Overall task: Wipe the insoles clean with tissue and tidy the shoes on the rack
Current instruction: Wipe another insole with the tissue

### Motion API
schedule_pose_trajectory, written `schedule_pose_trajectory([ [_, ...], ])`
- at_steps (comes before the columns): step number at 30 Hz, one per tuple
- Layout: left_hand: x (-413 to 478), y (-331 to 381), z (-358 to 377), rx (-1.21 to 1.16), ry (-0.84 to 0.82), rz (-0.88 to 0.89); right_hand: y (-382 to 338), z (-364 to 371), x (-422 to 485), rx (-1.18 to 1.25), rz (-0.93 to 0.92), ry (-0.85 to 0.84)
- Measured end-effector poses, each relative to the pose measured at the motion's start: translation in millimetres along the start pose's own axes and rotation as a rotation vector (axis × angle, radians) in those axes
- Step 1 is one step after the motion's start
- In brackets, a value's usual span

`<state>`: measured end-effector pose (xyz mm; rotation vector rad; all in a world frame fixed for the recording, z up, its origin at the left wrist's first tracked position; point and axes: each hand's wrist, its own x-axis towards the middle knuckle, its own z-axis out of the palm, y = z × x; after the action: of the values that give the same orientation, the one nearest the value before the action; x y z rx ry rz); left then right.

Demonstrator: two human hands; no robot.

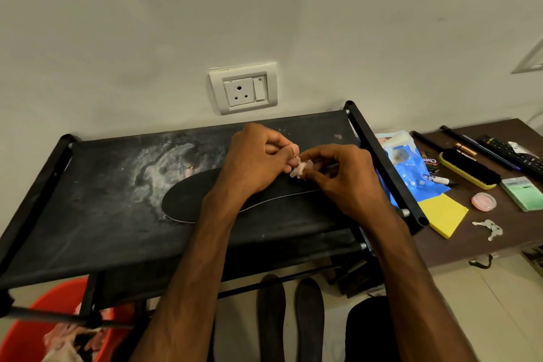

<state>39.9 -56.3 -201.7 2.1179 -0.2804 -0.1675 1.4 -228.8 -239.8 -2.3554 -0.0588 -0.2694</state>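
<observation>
A black insole [188, 200] lies flat on the dusty black top shelf of the shoe rack [102, 179]. Just above it, my left hand [255, 161] and my right hand [338, 176] meet and pinch a small crumpled piece of pale tissue [299, 169] between their fingertips. My forearms hide the middle of the insole. Two more dark insoles [271, 314] [310, 317] lie on the floor below the rack.
A red bin [53, 311] with used tissue stands at lower left. To the right, a brown table [482, 241] carries a blue packet [411, 167], yellow pad [443, 214], shoe brush [470, 169], polish tin [429, 160], keys [489, 228] and remote [511, 153]. A wall socket [244, 91] sits behind the rack.
</observation>
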Motion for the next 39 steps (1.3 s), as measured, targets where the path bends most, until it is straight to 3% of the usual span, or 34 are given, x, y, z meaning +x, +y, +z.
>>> schedule_pose_trajectory([
  [4,-11,-8,-25,0.280,0.003,0.010,3,-1,1,-0.036,0.027,0.073],
  [8,-41,-26,-55,0.618,-0.126,-0.262,2,-4,0,-0.087,0.090,0.159],
  [10,-53,-36,-64,0.668,-0.178,-0.367,1,-2,-1,-0.109,0.109,0.178],
  [14,-62,-56,-77,0.614,-0.111,-0.417,-1,4,-5,-0.078,0.184,0.203],
  [26,-67,-72,-64,0.443,0.147,-0.225,-14,17,2,-0.231,0.243,0.267],
  [35,-76,-92,-68,0.232,0.176,-0.184,-63,71,15,-0.244,0.027,0.037],
  [39,-75,-94,-67,0.200,0.224,-0.167,-100,106,5,-0.250,-0.231,-0.124],
])
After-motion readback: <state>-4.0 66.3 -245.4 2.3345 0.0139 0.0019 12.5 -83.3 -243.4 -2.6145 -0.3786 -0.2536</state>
